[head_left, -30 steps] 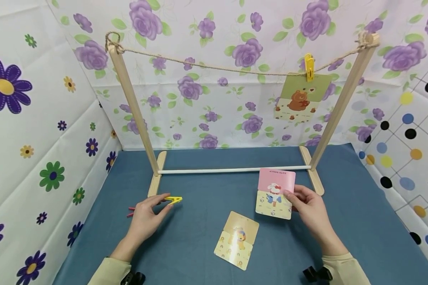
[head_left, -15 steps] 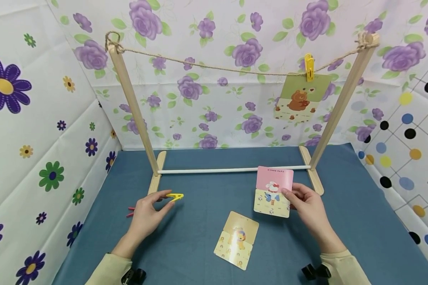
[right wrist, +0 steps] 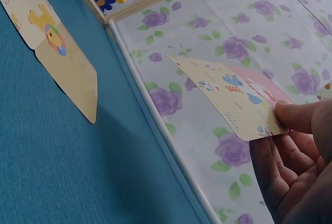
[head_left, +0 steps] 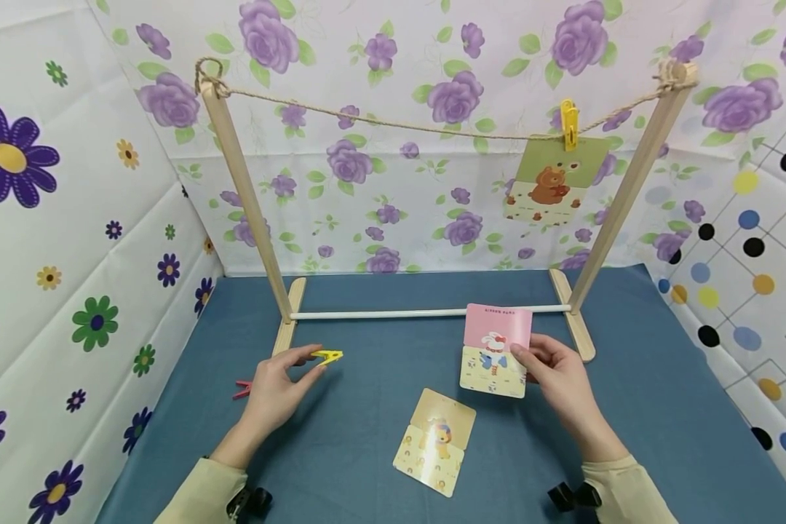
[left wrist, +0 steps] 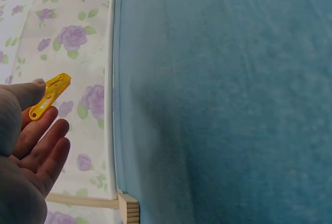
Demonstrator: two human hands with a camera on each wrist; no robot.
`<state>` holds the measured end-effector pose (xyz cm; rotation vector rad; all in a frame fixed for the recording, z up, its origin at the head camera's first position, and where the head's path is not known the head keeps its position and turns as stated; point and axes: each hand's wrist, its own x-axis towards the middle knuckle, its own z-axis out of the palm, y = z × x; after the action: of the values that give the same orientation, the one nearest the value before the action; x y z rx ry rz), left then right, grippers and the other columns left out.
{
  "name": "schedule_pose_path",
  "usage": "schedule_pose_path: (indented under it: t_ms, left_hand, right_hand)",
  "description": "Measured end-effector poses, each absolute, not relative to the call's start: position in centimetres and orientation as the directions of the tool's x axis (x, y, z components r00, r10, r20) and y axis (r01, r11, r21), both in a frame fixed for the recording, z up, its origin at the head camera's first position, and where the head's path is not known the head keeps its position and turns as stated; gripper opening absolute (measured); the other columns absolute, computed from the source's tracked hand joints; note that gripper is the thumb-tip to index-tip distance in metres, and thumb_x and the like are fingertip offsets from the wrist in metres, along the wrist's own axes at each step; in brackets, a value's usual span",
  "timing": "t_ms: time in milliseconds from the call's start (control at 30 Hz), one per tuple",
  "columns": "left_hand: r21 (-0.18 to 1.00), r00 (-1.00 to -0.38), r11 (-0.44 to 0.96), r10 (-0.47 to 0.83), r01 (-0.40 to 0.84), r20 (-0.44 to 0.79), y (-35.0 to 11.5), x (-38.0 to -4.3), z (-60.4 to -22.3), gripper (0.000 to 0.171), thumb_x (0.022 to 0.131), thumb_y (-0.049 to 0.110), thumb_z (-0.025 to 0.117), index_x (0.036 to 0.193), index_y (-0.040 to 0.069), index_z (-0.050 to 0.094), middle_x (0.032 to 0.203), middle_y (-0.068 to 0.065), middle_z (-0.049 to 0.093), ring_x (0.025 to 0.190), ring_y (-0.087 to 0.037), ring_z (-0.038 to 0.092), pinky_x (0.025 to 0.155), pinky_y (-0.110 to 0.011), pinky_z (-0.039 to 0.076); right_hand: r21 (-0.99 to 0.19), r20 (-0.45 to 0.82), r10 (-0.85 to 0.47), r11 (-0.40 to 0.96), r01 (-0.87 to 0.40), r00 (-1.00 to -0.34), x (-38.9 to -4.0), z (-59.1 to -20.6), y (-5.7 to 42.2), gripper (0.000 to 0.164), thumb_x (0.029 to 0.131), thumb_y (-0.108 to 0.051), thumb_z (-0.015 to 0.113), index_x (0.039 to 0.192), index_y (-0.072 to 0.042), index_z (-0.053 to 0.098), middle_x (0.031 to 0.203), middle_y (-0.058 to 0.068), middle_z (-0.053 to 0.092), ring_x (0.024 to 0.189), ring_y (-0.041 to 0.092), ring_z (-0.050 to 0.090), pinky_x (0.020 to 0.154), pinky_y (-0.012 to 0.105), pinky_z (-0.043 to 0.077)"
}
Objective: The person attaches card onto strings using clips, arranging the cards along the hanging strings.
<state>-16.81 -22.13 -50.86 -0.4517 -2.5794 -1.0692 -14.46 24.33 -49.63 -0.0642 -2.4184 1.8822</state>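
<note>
The right hand [head_left: 557, 371] pinches a rabbit card [head_left: 495, 351], pink on top and pale yellow below, by its right edge between thumb and fingers, raised off the blue tabletop [head_left: 367, 407] toward its right side. The left hand [head_left: 275, 382] pinches a yellow clothespin [head_left: 328, 356] at its fingertips near the tabletop's left edge

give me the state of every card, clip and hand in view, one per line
left hand: pinching the yellow clip, lifted off the cloth
yellow clip: held, jaws closed
right hand: gripping the pink rabbit card
pink rabbit card: held up off the cloth
lion card: lying flat, face up
bear card: hanging from the rope
clip on the rope: clamped on the bear card
red clip: lying on the cloth
</note>
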Motion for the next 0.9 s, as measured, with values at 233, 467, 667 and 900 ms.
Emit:
schedule_pose_path:
  t_ms: [233,467,667,900]
  left_hand:
    - [0.622,-0.88,0.652,0.162,0.435,0.446,-21.7,-17.2,-50.2,0.041,0.088,0.008,0.09,0.127,0.009,0.079,0.114,-0.006,0.079,0.098,-0.022,0.075,0.08,-0.056,0.061]
    - [0.637,-0.886,0.645,0.146,0.423,0.44,-21.4,-17.2,-49.8,0.04,0.088,0.012,0.091,0.127,0.011,0.08,0.112,-0.006,0.08,0.097,-0.021,0.076,0.078,-0.056,0.061]
    - [0.649,-0.888,0.636,0.133,0.417,0.439,-21.3,-17.2,-49.6,0.037,0.088,0.014,0.091,0.124,0.012,0.082,0.113,-0.005,0.08,0.097,-0.021,0.076,0.078,-0.056,0.06]
    - [0.698,-0.91,0.614,0.086,0.369,0.405,-20.9,-17.3,-49.0,0.043,0.089,0.013,0.091,0.13,0.009,0.078,0.112,-0.008,0.08,0.101,-0.025,0.076,0.085,-0.058,0.06]
  right_hand:
    - [-0.974,0.048,0.069,0.226,-0.031,-0.996,-14.8,-49.3,23.8,0.046,0.105,-0.034,0.073,0.136,0.0,0.068,0.11,0.011,0.078,0.089,0.017,0.074,0.075,0.029,0.063]
    - [-0.978,0.062,0.067,0.205,-0.047,-0.996,-14.7,-49.0,23.1,0.043,0.106,-0.029,0.072,0.135,0.002,0.068,0.11,0.015,0.077,0.089,0.016,0.074,0.074,0.029,0.062]
    - [-0.975,0.078,0.066,0.215,-0.062,-0.995,-14.9,-49.1,23.1,0.042,0.106,-0.031,0.072,0.134,0.001,0.069,0.109,0.013,0.078,0.088,0.016,0.074,0.073,0.029,0.063]
    - [-0.975,0.08,0.073,0.215,-0.063,-0.994,-15.3,-48.7,22.8,0.043,0.105,-0.031,0.073,0.135,-0.001,0.068,0.111,0.012,0.078,0.089,0.018,0.075,0.075,0.03,0.064]
